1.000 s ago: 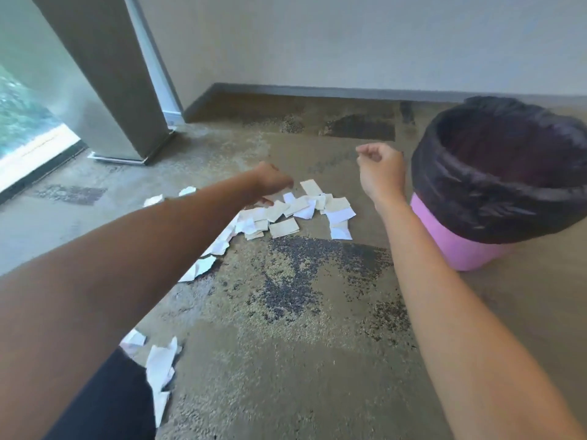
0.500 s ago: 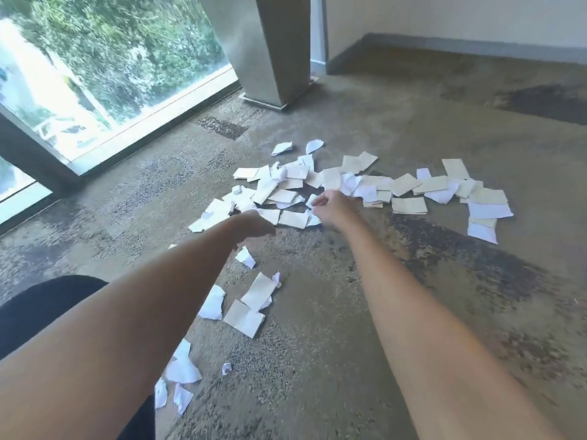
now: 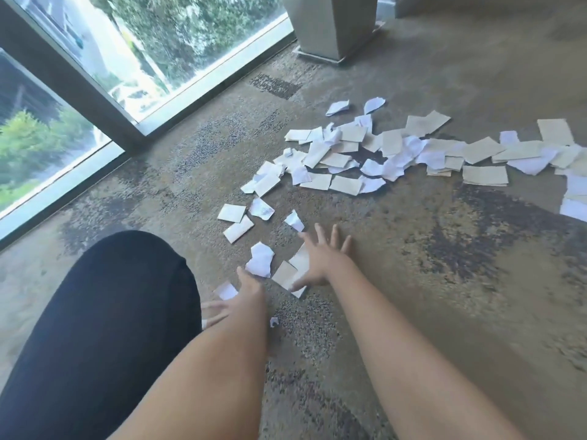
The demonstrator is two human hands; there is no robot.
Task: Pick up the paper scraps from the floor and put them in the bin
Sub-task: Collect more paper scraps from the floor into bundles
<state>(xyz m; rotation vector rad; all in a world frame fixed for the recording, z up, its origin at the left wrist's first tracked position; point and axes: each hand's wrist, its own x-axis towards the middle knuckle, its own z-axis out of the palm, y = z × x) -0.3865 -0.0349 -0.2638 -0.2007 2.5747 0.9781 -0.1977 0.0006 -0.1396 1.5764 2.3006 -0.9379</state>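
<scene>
On the mottled brown carpeted floor (image 3: 413,312), at about six o'clock in the view, the right hand (image 3: 320,265) is being held flat with its fingers spread wide, nothing clamped in it, its palm lying over a few white and cream torn paper scraps (image 3: 394,154). Just at its eight o'clock, the left hand (image 3: 244,296) is likewise being kept apart and flat, fingers blurred and splayed toward nine o'clock, touching a small white scrap, nothing being gripped.

Outward from the hands, toward twelve and one o'clock, the bulk of the scraps is being left on the carpet in a long band running out to the three o'clock edge, with loose pieces between eleven and twelve o'clock. Judged from this, the task is being shown at an early stage: most of the paper is yet to be gathered.

No bin is being shown in this view, so what it holds cannot be told. At seven o'clock a black-clothed knee (image 3: 111,328) is being seen; at ten o'clock a floor-level glass window (image 3: 95,74); at twelve o'clock a grey metal column base (image 3: 333,27).
</scene>
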